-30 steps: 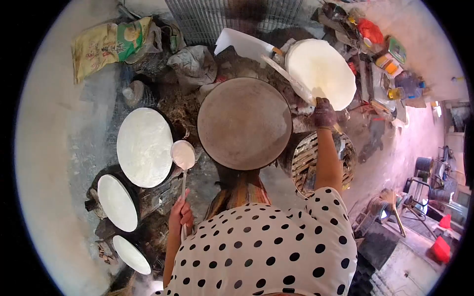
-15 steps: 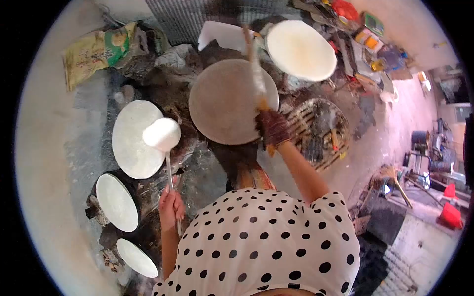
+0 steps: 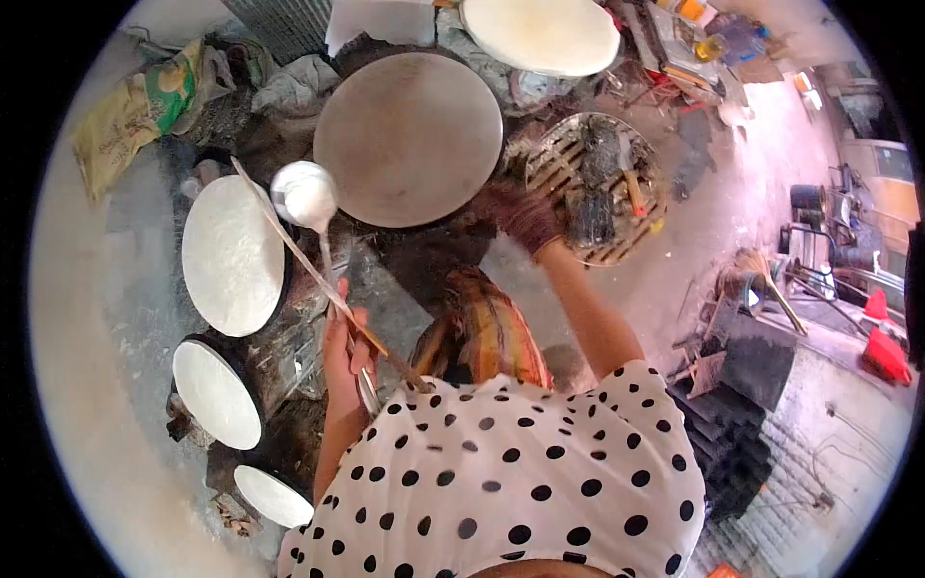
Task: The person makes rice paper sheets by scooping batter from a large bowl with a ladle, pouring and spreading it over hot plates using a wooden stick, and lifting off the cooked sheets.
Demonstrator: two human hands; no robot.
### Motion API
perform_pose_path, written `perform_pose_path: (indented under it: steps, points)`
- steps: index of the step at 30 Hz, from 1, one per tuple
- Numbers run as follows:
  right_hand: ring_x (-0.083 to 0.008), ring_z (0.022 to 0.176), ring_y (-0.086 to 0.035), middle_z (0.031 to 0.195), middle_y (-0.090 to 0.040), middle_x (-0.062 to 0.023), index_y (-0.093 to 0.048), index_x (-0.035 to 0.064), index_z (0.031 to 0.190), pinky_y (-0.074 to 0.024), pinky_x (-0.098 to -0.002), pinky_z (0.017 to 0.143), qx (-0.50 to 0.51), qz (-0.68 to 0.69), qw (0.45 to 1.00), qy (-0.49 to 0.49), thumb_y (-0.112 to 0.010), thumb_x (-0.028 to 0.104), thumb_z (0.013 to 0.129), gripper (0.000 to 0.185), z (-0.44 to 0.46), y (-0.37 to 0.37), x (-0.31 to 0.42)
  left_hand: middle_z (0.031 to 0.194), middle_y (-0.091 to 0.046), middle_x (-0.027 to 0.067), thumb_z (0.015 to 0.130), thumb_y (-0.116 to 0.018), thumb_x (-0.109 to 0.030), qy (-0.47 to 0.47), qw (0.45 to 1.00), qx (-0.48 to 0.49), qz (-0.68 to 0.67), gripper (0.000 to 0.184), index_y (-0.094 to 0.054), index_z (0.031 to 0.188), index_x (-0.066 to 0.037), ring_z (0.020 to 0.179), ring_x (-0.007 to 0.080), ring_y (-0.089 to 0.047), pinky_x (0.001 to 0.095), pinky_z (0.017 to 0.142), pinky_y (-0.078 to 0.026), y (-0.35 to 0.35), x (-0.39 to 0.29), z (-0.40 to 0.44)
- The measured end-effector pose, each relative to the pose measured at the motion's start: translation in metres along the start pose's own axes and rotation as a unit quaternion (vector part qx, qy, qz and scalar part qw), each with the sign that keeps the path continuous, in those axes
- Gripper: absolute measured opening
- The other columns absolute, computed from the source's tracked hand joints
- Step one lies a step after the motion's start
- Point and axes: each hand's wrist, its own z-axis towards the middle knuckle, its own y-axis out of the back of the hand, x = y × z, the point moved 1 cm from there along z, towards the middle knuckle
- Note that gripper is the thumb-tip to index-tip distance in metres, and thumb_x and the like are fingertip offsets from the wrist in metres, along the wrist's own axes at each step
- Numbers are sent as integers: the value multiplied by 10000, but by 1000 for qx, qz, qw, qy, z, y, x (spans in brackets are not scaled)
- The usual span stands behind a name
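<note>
My left hand [image 3: 345, 352] is closed around the handle of a ladle [image 3: 304, 197], whose bowl is coated with white batter. The same hand also grips a long thin wooden stick [image 3: 306, 262], which crosses the ladle's handle. Both tools are over the gap between the large round griddle [image 3: 409, 144] and a round pan covered in white [image 3: 234, 255]. The griddle's brown top is bare. My right hand [image 3: 520, 217], in a dark red glove, is near the griddle's lower right edge. Motion blurs its fingers, so I cannot tell whether it touches anything.
Two more white-topped round pans [image 3: 217, 395] [image 3: 273, 496] stand down the left side. A large pale round sheet [image 3: 541, 34] lies at the back. Right of the griddle is a round slatted grate [image 3: 597, 188] with dark lumps on it. A yellow-green sack [image 3: 140, 111] leans at left.
The wooden stick has passed from my right hand into my left, beside the ladle. My right hand no longer reaches over the griddle. The view has shifted, so everything sits higher and further left.
</note>
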Motion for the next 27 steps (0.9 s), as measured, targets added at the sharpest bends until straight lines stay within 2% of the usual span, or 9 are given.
perform_pose_path:
  steps: [2, 4, 6, 8, 10, 11, 14, 20, 27]
  points:
    - [-269, 1077, -560, 1215, -579, -77, -522, 118, 1235, -423, -411, 938, 214, 76, 969, -96, -428, 387, 916, 428, -9, -71, -73, 916, -550, 12, 1025, -314, -235, 38, 998, 12, -48, 445, -238, 1434, -76, 424, 4, -424, 174, 392, -458, -1, -1, 10]
    - [-322, 1118, -542, 1247, -554, -142, -449, 121, 1312, -428, -416, 943, 235, 83, 896, -367, -475, 499, 864, 587, 14, -62, -145, 922, -542, 11, 1024, -317, -243, 21, 999, -3, -34, 446, -236, 1426, -68, 444, 5, -438, 175, 395, -472, 8, -6, 8]
    - [-376, 1159, -523, 1279, -528, -207, -376, 125, 1390, -433, -421, 948, 269, 93, 831, -478, -523, 610, 812, 769, 43, -68, -179, 895, -545, 8, 1017, -348, -253, 66, 991, -80, -90, 445, -270, 1407, -55, 438, 8, -439, 183, 387, -473, 28, -8, 8]
    - [-409, 1146, -524, 1261, -553, -185, -347, 218, 1421, -424, -457, 961, 259, 44, 896, -359, -508, 616, 813, 744, 34, -119, -202, 854, -580, 7, 997, -399, -228, 39, 986, -146, -68, 412, -372, 1355, -24, 407, 5, -412, 168, 313, -388, 43, -14, 15]
    - [-272, 976, -640, 1107, -646, -147, -641, 69, 1128, -521, -397, 810, 309, 29, 836, -453, -533, 504, 878, 513, 47, -113, -204, 836, -580, 11, 996, -407, -216, 60, 990, -125, 22, 402, -378, 1347, -22, 421, 0, -422, 158, 308, -390, 47, -30, 22]
    - [-261, 876, -661, 1008, -672, -147, -652, 63, 1088, -541, -369, 737, 298, -58, 900, -313, -538, 428, 897, 428, 34, -124, -215, 831, -564, 13, 1007, -365, -211, 45, 985, -169, 6, 402, -359, 1354, -9, 436, -5, -430, 151, 315, -403, 41, -42, 27]
    - [-249, 911, -639, 1048, -652, -149, -638, 53, 1101, -524, -362, 750, 191, -91, 950, -228, -538, 350, 902, 371, 45, -105, -208, 784, -510, -38, 1006, -333, -135, -62, 986, -97, -123, 405, -283, 1389, -13, 412, 2, -421, 134, 336, -418, 13, -80, 25]
    - [-246, 1065, -541, 1183, -585, -105, -583, 61, 1170, -392, -392, 955, 80, 220, 956, 175, -550, 258, 894, 341, 68, -26, 48, 827, -529, -25, 1018, -322, -206, -27, 988, -53, -142, 420, -296, 1377, 10, 435, -7, -424, 126, 370, -466, 40, -101, 47]
    - [-299, 1111, -530, 1243, -550, -149, -477, 46, 1279, -395, -497, 965, 43, 193, 974, 108, -486, 255, 901, 432, 215, -103, 86, 827, -534, -6, 1014, -335, -187, -29, 977, -140, -156, 405, -306, 1368, 8, 426, 2, -420, 116, 363, -469, 13, -124, 35]
